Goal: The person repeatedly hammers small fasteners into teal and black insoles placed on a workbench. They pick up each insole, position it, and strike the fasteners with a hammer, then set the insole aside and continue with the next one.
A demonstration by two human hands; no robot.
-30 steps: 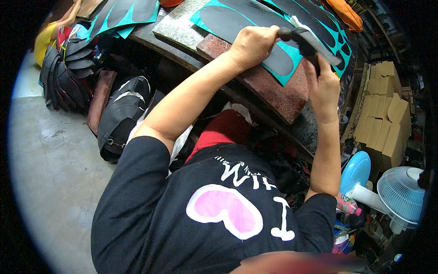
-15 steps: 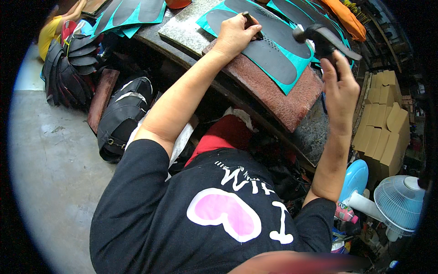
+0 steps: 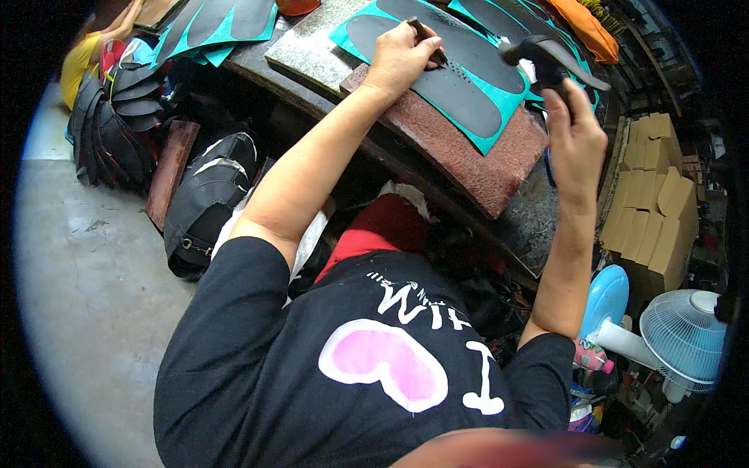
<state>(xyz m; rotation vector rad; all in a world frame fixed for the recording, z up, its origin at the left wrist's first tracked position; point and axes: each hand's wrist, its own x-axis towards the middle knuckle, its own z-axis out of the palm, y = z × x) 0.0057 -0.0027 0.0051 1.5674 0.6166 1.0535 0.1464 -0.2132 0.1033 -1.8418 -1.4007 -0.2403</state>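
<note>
My left hand (image 3: 396, 61) is closed around a short dark punch (image 3: 420, 31). The punch stands slightly tilted, its lower end at a dark grey sole shape (image 3: 476, 115) on a teal-edged sheet (image 3: 485, 145). Small holes dot the sole beside the tip. Under the sheet lies a worn reddish-brown slab (image 3: 468, 173) at the table's near edge. Off to the right, my right hand (image 3: 577, 140) grips a hammer (image 3: 555, 62) by its handle. The dark hammer head is raised to the right of the punch, apart from it.
More teal sheets with dark soles lie at the far left (image 3: 214, 23) and far right of the table. A pale stone slab (image 3: 308, 56) adjoins the brown one. Cardboard boxes (image 3: 647, 218) and a fan (image 3: 683, 339) stand right. Black strapped pieces (image 3: 125, 117) hang left, near a person in yellow (image 3: 78, 62).
The whole view has shifted slightly up and left. My left hand keeps the punch at about the same place on the sole; the hammer remains raised in my right hand.
</note>
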